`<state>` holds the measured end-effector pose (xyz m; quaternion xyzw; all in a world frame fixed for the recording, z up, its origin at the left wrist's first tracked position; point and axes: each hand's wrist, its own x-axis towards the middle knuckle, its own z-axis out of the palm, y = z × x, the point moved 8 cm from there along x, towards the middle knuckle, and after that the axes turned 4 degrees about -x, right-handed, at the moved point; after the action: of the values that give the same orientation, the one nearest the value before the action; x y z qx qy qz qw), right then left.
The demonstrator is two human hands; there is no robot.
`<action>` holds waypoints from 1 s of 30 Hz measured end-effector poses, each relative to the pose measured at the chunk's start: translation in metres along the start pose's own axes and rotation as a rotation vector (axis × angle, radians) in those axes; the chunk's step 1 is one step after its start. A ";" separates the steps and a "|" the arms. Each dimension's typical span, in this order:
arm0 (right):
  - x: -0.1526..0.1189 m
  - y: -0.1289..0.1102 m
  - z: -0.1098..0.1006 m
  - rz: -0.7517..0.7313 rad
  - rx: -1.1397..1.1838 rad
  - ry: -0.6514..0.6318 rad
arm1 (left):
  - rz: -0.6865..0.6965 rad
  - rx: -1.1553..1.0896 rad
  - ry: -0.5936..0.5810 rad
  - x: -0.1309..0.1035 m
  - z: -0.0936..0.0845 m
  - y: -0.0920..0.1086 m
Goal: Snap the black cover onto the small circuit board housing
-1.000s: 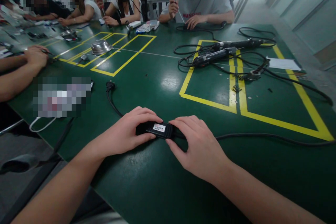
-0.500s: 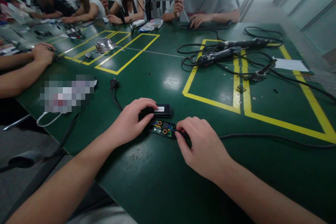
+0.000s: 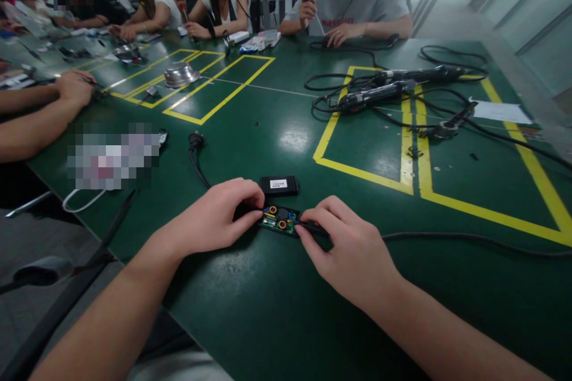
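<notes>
A small black case with an exposed circuit board (image 3: 279, 221) lies on the table, showing two copper-wound coils and coloured wires. My left hand (image 3: 227, 214) pinches its left end between thumb and fingers; the exact grip is partly hidden. At the right end, my right hand (image 3: 346, 238) is closed on a black power cable (image 3: 319, 230) where it meets the case. Just behind the board rests the black case cover (image 3: 279, 185) with a white label, touched by neither hand. From behind my left hand a cord leads to a black plug (image 3: 195, 141).
Black corded electric screwdrivers (image 3: 379, 95) lie in yellow tape frames at the right. Farther back stand a metal bowl (image 3: 180, 74) and a white packet (image 3: 260, 41). A pixelated white item (image 3: 114, 161) is at the left. Several people sit around the table.
My left hand has come off the cover and moved down to the left end of the board case. My right hand stays at the cable end.
</notes>
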<state>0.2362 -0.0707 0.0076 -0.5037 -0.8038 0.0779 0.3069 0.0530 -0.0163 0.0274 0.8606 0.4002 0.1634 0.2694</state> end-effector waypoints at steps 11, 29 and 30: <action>0.000 -0.002 -0.014 -0.010 0.054 0.111 | 0.039 -0.111 0.038 -0.002 -0.008 0.009; 0.002 -0.002 -0.015 0.002 0.126 0.096 | 0.006 -0.088 0.057 -0.001 -0.010 0.008; 0.002 -0.002 -0.014 -0.004 0.122 0.086 | 0.004 -0.081 0.053 -0.001 -0.009 0.007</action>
<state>0.2422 -0.0725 0.0207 -0.4854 -0.7845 0.1046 0.3716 0.0517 -0.0179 0.0389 0.8451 0.3987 0.2027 0.2930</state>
